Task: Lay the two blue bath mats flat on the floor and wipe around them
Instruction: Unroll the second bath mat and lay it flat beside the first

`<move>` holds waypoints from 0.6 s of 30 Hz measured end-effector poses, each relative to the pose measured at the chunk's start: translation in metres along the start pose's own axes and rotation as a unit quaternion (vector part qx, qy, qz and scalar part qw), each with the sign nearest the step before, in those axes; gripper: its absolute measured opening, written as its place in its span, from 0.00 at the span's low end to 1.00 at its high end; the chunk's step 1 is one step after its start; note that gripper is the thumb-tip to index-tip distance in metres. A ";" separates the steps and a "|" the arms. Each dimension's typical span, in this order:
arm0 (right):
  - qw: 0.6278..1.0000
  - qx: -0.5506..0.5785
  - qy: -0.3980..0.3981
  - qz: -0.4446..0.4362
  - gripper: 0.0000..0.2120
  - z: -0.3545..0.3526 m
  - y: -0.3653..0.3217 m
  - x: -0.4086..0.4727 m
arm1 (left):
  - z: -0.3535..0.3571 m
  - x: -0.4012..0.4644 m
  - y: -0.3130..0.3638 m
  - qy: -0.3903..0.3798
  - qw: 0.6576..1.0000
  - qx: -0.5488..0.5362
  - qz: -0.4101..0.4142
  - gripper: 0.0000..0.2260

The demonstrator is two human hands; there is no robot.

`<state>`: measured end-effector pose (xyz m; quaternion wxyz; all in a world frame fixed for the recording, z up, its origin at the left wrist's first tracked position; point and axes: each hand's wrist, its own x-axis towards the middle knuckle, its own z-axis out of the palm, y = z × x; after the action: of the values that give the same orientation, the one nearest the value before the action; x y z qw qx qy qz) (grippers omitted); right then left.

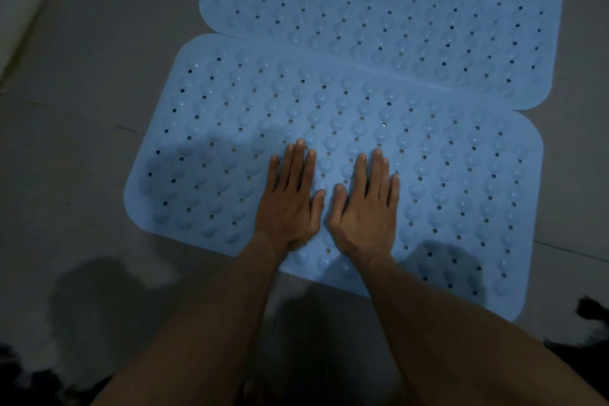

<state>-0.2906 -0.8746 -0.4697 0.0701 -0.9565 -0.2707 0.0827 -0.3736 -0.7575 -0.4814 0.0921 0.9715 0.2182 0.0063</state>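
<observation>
Head view only. No readable brand, label or writing anywhere on either mat. Near blue mat (412, 155) lying flat on grey floor (82, 82), covered in raised bumps and small round holes. Far blue mat (379, 3) flat beyond it, top edge cut off by frame; near edge of far mat meeting far edge of near mat along a diagonal seam, touching or slightly overlapping, cannot tell which on top. Left hand (290, 201) palm down on near mat, fingers straight and together, gripping nothing. Right hand (364, 208) just beside it, same pose, flat and open, thumbs nearly touching. Both pressed on the near-centre part of the mat, close to its front edge. Forearms running down to bottom of frame, covering part of front edge. Dim light, soft shadows on mat left of left hand and right of right hand, larger dark shadow on floor at lower left. Dark blurred shapes at bottom-left and right edges, not identifiable. Floor tiled, thin joint lines visible at left and right. Pale raised strip (23, 0) at upper left, cut off, nature unclear.
</observation>
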 end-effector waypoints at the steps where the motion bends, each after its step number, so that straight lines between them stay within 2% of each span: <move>1: 1.000 -0.002 0.000 0.000 0.32 0.001 0.001 0.000 | 0.000 0.000 0.000 -0.002 1.000 0.004 -0.003 0.31; 18: 1.000 -0.005 0.013 0.001 0.32 0.001 0.000 -0.001 | -0.002 0.001 0.000 -0.030 0.999 -0.020 -0.016 0.30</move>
<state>-0.2912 -0.8750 -0.4707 0.0686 -0.9582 -0.2690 0.0694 -0.3727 -0.7565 -0.4798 0.1183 0.9656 0.2305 -0.0202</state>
